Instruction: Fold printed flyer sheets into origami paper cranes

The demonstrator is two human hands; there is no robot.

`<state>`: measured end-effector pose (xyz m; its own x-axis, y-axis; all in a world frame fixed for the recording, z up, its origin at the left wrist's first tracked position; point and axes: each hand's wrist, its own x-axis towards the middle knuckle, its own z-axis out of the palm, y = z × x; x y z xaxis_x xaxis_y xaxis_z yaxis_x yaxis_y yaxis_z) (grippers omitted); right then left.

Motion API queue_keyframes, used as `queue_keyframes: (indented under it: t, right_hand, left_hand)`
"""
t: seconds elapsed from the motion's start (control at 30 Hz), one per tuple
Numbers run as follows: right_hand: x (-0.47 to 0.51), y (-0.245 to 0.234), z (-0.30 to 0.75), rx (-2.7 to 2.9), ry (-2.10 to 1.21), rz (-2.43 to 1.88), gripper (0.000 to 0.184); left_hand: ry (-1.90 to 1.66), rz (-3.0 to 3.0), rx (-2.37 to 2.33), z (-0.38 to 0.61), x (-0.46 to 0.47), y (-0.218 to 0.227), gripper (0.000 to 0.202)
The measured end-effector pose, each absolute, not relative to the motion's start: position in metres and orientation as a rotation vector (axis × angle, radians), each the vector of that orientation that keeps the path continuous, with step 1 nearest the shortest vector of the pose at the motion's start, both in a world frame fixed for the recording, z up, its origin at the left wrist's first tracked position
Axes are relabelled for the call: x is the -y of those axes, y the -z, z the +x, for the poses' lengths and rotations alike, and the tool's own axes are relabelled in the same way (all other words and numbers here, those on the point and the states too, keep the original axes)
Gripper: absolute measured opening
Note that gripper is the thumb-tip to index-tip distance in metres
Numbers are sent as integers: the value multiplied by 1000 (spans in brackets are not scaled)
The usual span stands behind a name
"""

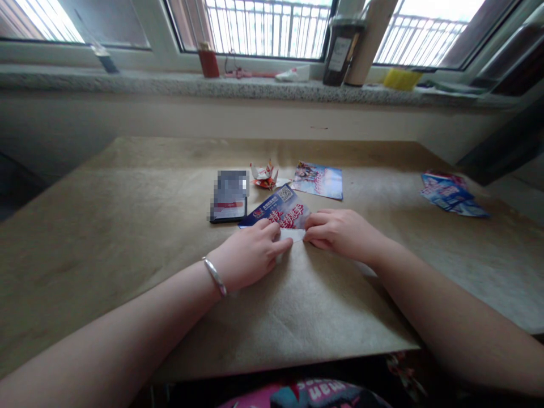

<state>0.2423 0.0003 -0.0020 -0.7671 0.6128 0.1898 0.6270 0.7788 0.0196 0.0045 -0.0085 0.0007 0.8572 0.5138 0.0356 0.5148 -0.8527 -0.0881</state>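
Kraft-paper-covered desk [127, 243] below a granite windowsill [178, 85]. Head view: our left hand [250, 255] and right hand [342, 235] narrowly grip a folded blue printed flyer [276, 209]; an origami crane [264, 175] lies just beyond, beside a smartphone [229, 195].

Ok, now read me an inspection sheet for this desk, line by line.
Surface: tan board across the desk, lying flat.
Job's things: blue printed flyer, with a white folded edge showing under both hands.
Clutter: paper origami crane, smartphone with a blurred screen, printed sheet, loose blue leaflets off to the right.
Hands: left hand, wearing a silver bangle, and right hand both rest on the flyer.
Cables: thin wire on the granite windowsill.
Surroundings: red container, dark jar, barred windows.
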Motion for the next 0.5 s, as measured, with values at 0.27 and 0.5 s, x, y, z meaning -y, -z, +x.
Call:
queue_keyframes:
  t: [0.27, 0.5]
  right_hand:
    - [-2, 0, 251, 2776, 86, -1077, 15]
    - [-1, -4, 255, 2776, 63, -1152, 15]
  left_hand:
    - [32, -2938, 806, 6, 7, 1, 29]
    - [49, -2954, 816, 6, 8, 1, 29]
